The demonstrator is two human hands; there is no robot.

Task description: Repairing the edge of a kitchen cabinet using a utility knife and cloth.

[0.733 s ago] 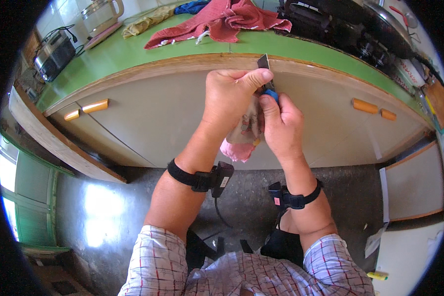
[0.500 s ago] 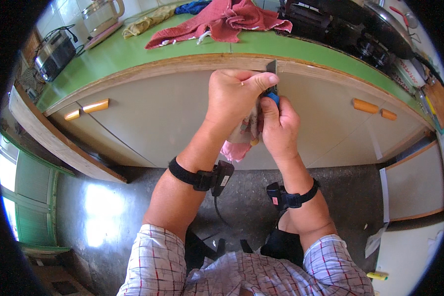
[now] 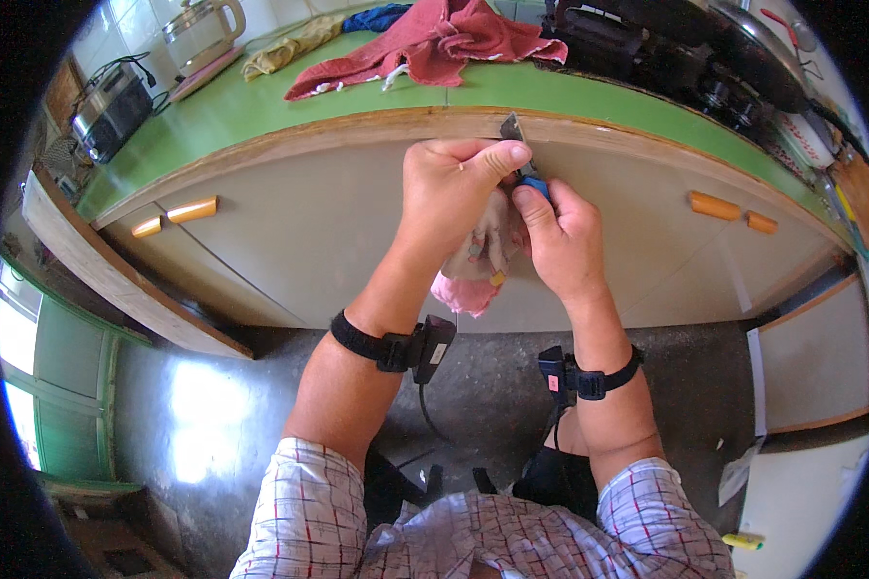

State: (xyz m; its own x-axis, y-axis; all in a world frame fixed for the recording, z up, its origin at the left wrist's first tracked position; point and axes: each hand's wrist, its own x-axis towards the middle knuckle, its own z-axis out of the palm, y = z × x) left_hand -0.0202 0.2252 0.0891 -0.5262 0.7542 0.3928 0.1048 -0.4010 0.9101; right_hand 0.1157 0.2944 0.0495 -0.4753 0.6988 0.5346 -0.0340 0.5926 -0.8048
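Observation:
Both my hands are raised together in front of the counter's wooden front edge. My right hand is closed round the blue handle of a tool with a flat metal blade, which tilts up and to the left. Higher up, my left hand is closed, its thumb and fingers pinching the tool near the blade. The blade's tip sticks out above the left thumb, before the wooden edge. Below and behind the hands hangs a glove-like bundle, greyish above and pink at the bottom, partly hidden by my left hand.
On the green counter lie a red cloth, a tan cloth and a blue cloth. A toaster and a glass kettle stand left. A black stove with a pan is at the right. Cabinet handles stick out.
The blade has tipped further left. My right hand and wrist have shifted slightly right, while the left hand has moved a little left. More of the hanging bundle shows.

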